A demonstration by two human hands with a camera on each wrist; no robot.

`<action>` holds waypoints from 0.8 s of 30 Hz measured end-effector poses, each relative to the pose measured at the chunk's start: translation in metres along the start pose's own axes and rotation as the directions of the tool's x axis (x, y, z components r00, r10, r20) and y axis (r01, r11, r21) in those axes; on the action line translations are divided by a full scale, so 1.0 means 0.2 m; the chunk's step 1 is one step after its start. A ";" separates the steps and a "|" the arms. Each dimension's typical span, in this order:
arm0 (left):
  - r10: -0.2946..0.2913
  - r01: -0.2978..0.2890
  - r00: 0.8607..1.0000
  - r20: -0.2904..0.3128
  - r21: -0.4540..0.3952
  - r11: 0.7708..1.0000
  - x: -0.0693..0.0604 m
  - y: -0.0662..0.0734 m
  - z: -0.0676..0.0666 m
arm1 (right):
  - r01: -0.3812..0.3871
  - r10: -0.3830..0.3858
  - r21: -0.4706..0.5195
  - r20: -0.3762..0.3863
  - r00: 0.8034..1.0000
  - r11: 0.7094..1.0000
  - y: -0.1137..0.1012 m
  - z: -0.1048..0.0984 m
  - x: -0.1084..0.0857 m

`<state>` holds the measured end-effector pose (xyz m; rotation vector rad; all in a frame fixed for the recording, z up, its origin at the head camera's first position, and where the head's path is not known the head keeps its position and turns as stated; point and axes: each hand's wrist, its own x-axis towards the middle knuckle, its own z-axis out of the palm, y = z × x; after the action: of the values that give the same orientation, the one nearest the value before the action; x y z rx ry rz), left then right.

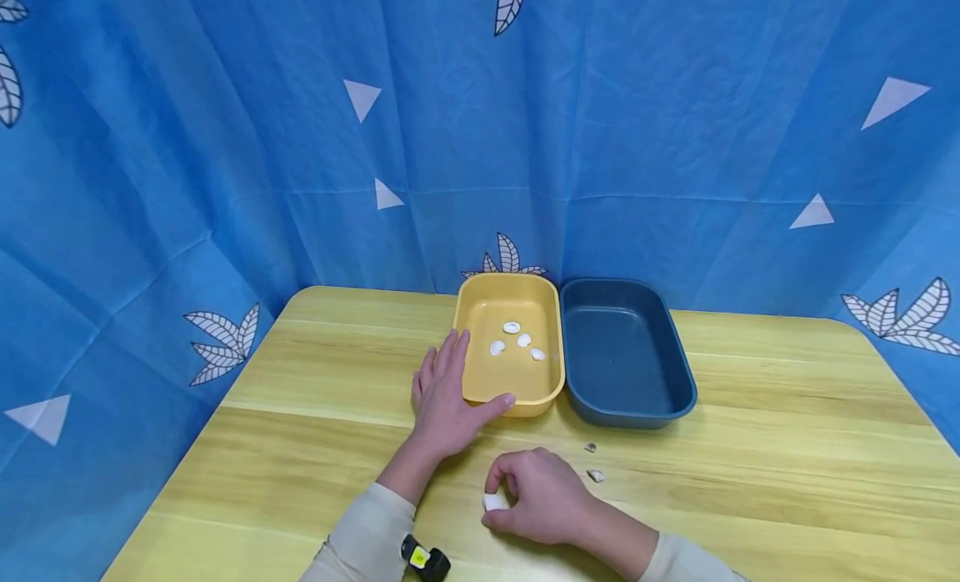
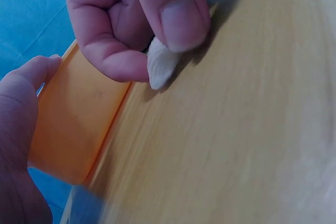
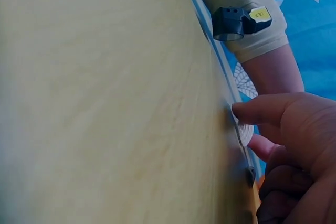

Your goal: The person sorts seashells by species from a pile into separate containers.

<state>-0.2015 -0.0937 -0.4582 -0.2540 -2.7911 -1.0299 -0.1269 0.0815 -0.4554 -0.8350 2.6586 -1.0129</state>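
Observation:
Between the thumb and forefinger of my right hand (image 1: 542, 497) I pinch a white seashell (image 1: 495, 502), low over the table near its front. The left wrist view shows the same shell (image 2: 161, 65) close up, with its ribbed side partly covered by the thumb. My left hand (image 1: 450, 403) rests on the left front corner of the yellow tray (image 1: 555, 390), fingers spread and thumb along the front rim. Several white shells, one of them a seashell (image 1: 512, 327) toward the back, lie inside that tray.
A dark blue tray (image 1: 630, 417) stands against the yellow one's right side. Two small greyish shells lie on the wooden table (image 1: 787, 449), one shell (image 1: 596, 475) nearer me and one shell (image 1: 590, 447) behind it. A blue curtain (image 1: 480, 132) hangs behind the table.

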 end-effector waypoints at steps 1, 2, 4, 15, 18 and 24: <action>0.000 0.000 1.000 0.000 -0.001 1.000 0.00 0.00 0.00 | -0.006 0.006 0.011 0.004 1.000 1.000 0.00 -0.01 0.00; -0.001 0.001 1.000 0.000 -0.002 1.000 0.00 0.00 0.00 | -0.009 0.009 0.020 0.003 1.000 1.000 -0.01 -0.01 -0.01; -0.002 0.002 1.000 0.000 -0.001 1.000 0.00 0.00 0.00 | -0.017 0.017 0.033 -0.002 1.000 0.999 -0.02 -0.03 -0.02; -0.003 0.003 1.000 0.008 -0.001 1.000 -0.01 0.01 0.00 | -0.023 0.030 0.081 -0.087 0.996 0.996 -0.05 -0.20 -0.06; -0.001 0.001 1.000 0.006 -0.006 1.000 -0.01 0.01 0.00 | -0.023 0.037 0.114 -0.123 0.992 0.993 -0.05 -0.25 -0.06; -0.006 0.006 1.000 0.007 -0.006 1.000 -0.01 0.00 0.00 | -0.007 0.031 0.131 -0.183 0.983 0.991 -0.06 -0.34 -0.04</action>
<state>-0.2002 -0.0936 -0.4573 -0.2508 -2.7965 -1.0414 -0.1378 0.1166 -0.3960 -0.7201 2.7073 -1.3019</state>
